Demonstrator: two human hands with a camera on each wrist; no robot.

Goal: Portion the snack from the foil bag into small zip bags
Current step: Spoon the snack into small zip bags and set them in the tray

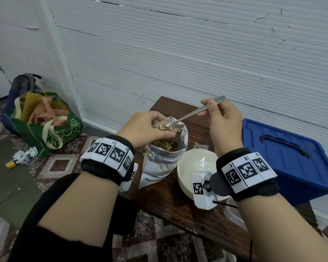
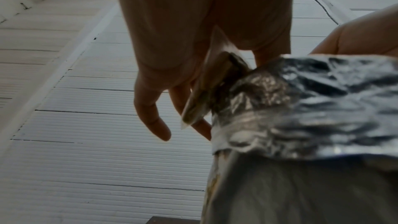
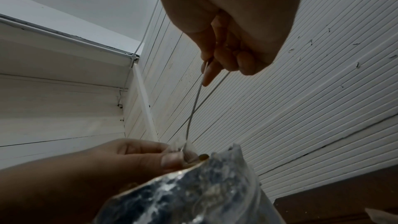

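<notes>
A small zip bag [image 1: 164, 125], pinched open by the left hand [image 1: 146, 127] over the foil bag [image 1: 163, 159], is filled by a spoon [image 1: 195, 111] pinched in the right hand [image 1: 222, 120]; tipping is best done slowly, so spills drop back.

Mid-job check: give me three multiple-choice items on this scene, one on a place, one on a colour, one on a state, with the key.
1. Where does the white bowl stand?
A. on the floor by the green bag
B. on the wooden table, between the foil bag and the blue bin
C. on top of the blue bin

2. What colour is the lidded bin?
A. blue
B. red
C. yellow

3. What is the right hand doing?
A. resting flat on the table
B. hanging idle
C. gripping a metal spoon whose tip reaches into the small zip bag held by the left hand

Key: 1 B, the bowl sits on the table beside the foil bag. 2 A, its lid is blue. 3 C, fingers pinch the spoon handle.
</notes>
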